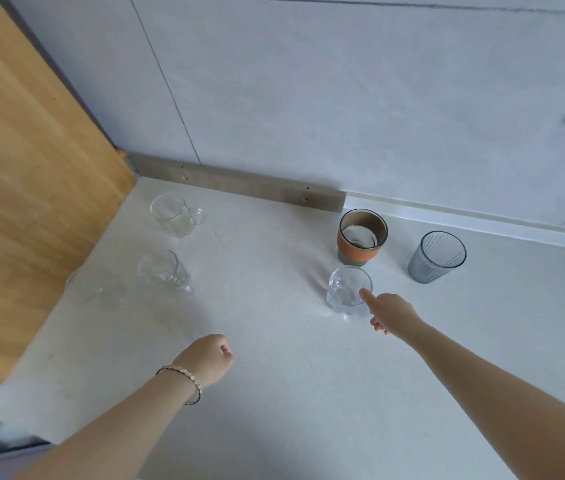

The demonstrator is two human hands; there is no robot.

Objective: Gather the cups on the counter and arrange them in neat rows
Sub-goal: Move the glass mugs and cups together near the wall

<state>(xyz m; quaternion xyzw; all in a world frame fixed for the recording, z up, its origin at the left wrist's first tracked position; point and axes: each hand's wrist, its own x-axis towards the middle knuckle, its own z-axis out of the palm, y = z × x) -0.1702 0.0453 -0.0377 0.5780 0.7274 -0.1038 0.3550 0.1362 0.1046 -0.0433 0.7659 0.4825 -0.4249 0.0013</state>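
Several cups stand on the white counter (274,341). At the left are a clear handled mug (175,214), a second clear mug (163,271) and a faint clear glass (97,289) by the wooden panel. To the right stand an orange-banded cup (360,237), a grey ribbed tumbler (437,256) and a small clear glass (347,289). My right hand (390,313) reaches to that small glass, index fingertip on its near rim, thumb apart below. My left hand (210,358) hovers over the counter's middle in a loose fist, holding nothing.
A tall wooden panel (31,202) borders the counter on the left. A grey strip (239,187) runs along the foot of the pale back wall (343,98). The counter's front edge shows at the lower left.
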